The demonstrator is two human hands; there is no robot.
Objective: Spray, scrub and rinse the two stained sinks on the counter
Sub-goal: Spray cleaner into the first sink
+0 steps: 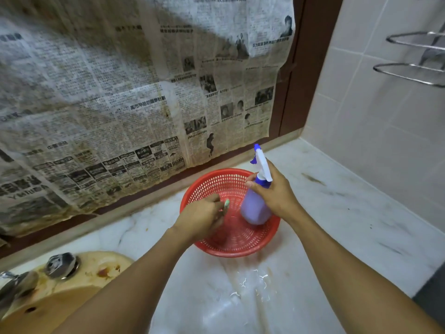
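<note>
A red perforated basket [216, 247] stands on the marble counter [337, 201]. My right hand [277, 191] grips the neck of a purple spray bottle [254, 206] with a white and blue trigger head, its base inside the basket. My left hand [199, 218] reaches into the basket and pinches a small green-tipped thing [226, 203], mostly hidden by my fingers. A stained cream sink [72, 285] with a chrome tap [16, 288] shows at the lower left. Only this one sink is in view.
Stained newspaper [120, 92] covers the back wall. A tiled wall [385, 116] with metal rails [414, 71] closes the right side. Water glistens on the counter near its front edge. A chrome knob [61, 265] sits on the sink rim.
</note>
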